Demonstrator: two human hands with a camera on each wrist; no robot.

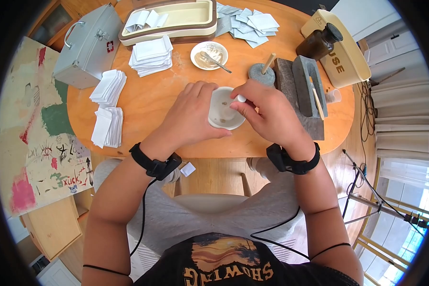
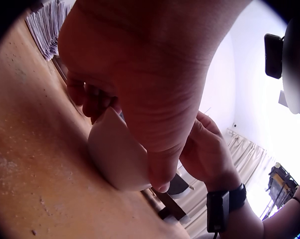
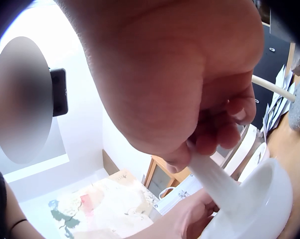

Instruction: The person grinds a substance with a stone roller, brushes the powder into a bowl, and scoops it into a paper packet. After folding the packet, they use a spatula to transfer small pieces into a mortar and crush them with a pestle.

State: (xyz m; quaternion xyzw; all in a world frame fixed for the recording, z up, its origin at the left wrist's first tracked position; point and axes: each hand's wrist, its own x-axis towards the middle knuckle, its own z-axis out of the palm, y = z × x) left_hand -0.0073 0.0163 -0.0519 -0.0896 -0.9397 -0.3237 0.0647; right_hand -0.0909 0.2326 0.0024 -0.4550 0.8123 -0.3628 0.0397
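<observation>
A white mortar (image 1: pixel 227 125) stands near the table's front, with small brownish bits on its inner bottom. My left hand (image 1: pixel 188 115) grips its left side, thumb along the near rim and fingers round the far side. In the left wrist view the mortar (image 2: pixel 115 149) shows its smooth outer wall, tilted by the camera angle. My right hand (image 1: pixel 274 114) holds a white pestle (image 1: pixel 240 98), only its top end showing from above. The right wrist view shows the pestle (image 3: pixel 217 181) slanting down from the curled fingers into the mortar (image 3: pixel 279 204).
Behind the mortar sits a white bowl (image 1: pixel 195 51) with a spoon (image 1: pixel 219 63). Folded white paper stacks (image 1: pixel 151 56) lie left, near a metal case (image 1: pixel 88 47). On the right are a round stone with a wooden handle (image 1: pixel 268 63), a stone trough (image 1: pixel 304 90) and a brown jar (image 1: pixel 315 44).
</observation>
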